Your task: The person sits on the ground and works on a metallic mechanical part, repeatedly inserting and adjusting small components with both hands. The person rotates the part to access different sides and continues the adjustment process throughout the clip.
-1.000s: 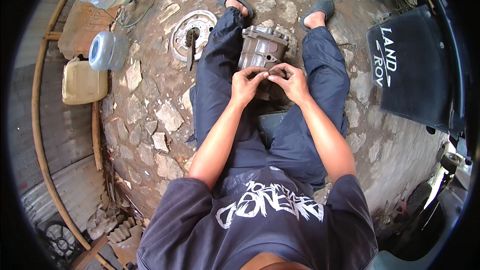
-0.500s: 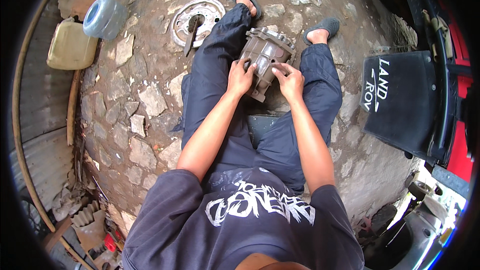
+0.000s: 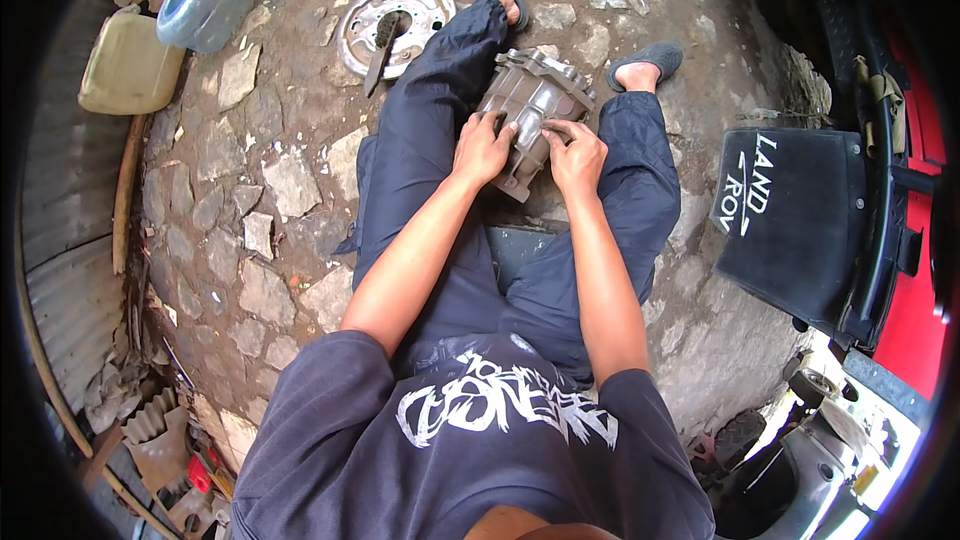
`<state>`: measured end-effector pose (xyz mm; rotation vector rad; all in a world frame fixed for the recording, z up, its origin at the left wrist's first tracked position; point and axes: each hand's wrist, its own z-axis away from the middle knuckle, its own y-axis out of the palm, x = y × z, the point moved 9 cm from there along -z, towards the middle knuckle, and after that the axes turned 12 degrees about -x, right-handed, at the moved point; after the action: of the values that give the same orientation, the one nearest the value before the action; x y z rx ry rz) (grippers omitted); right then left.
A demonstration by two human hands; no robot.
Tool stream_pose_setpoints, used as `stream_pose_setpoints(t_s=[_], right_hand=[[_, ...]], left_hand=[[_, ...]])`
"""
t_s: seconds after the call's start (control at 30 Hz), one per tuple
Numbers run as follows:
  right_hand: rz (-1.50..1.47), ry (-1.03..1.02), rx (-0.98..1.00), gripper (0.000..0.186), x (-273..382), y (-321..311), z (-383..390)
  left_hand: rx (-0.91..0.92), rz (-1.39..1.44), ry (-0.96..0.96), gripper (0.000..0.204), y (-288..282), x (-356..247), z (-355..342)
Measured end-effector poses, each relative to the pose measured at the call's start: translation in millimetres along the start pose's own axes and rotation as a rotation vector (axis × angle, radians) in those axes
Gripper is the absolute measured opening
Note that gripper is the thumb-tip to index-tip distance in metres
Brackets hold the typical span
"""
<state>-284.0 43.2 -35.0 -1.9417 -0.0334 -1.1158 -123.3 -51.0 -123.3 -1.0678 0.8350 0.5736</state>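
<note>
A grey-brown metal gearbox housing [image 3: 538, 100] with ribbed sides and a bolted flange at its far end stands tilted between my legs. My left hand [image 3: 485, 148] grips its near left side, the thumb lying on the upper face and the fingers bent over the edge. On the near right side, my right hand [image 3: 575, 155] holds it with bent fingers, its thumb and index finger close together on the upper face. Both sets of fingertips are partly hidden. Under the housing's near end, a dark flat-topped block [image 3: 520, 248] shows between my thighs.
A round metal brake backing plate [image 3: 415, 15] with a flat dark bar [image 3: 379, 70] across it lies left of my left foot. A yellowish jerrycan [image 3: 130, 65] and a clear blue water jug [image 3: 205, 10] stand far left. A black mudflap [image 3: 790, 220] hangs at a red vehicle on the right.
My right hand has shifted slightly toward me and left, and its fingers have drawn in against the housing. My left hand keeps its hold. The whole view has moved a little.
</note>
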Motion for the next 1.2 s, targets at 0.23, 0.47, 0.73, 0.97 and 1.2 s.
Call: stream_pose_setpoints(t_s=[0.23, 0.47, 0.73, 0.97, 1.2], right_hand=[[-0.02, 0.024, 0.029, 0.017, -4, 5, 8], [-0.049, -0.002, -0.023, 0.018, 6, 4, 21], [-0.027, 0.061, -0.011, 0.019, -7, 5, 17], [-0.005, 0.126, -0.017, 0.02, -15, 3, -3], [-0.07, 0.008, -0.03, 0.016, 2, 3, 25]], left_hand=[[-0.003, 0.004, 0.006, 0.057, 1, -1, 2], [-0.002, 0.015, 0.052, 0.056, 2, 4, 2], [-0.037, -0.006, 0.052, 0.051, -1, 1, 6], [-0.006, 0.006, 0.033, 0.051, -3, 0, 8], [-0.02, -0.015, 0.032, 0.051, -1, 2, 2]])
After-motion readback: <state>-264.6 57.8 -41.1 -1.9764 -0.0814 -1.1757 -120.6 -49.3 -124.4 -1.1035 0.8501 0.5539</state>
